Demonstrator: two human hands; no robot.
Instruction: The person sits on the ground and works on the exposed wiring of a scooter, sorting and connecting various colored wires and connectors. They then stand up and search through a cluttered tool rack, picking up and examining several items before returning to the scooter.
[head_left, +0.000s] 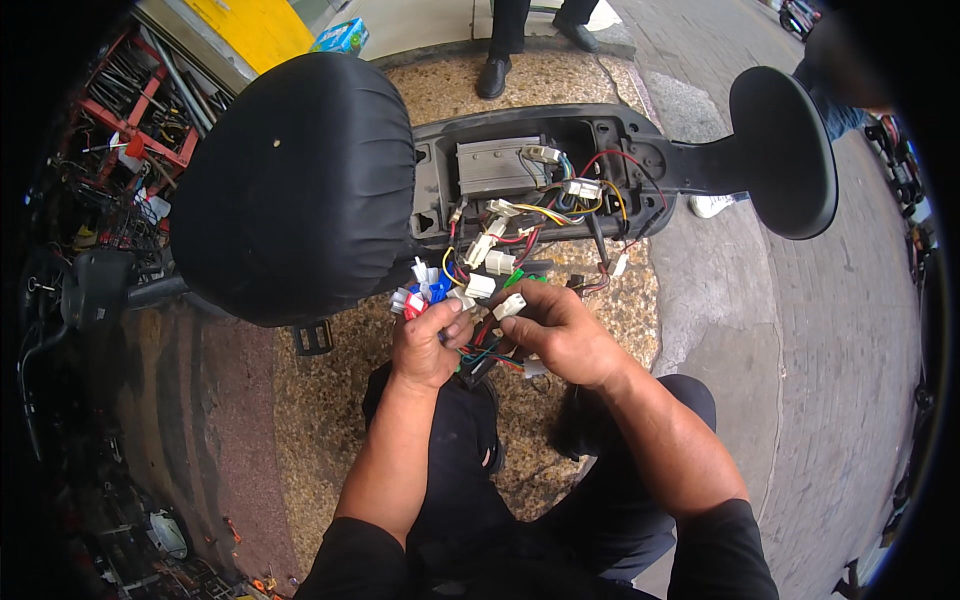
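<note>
My left hand (432,345) is closed around a bunch of wire connectors (431,287) in white, blue and red. Between the thumb and fingers of my right hand (565,332) is a white wire connector (510,306), held just right of that bunch. Coloured wires hang below both hands. Behind them, more white plugs (499,262) dangle over the near side of an electric scooter's open seat compartment (432,200). A finned silver controller box (495,166) sits inside the compartment, with wires running out of it.
A black padded seat (295,185) is at the left, a black backrest (783,152) at the right. A red metal rack of tools (150,130) stands far left. A person in black shoes (493,78) stands beyond the scooter; someone else is at the right, behind the backrest.
</note>
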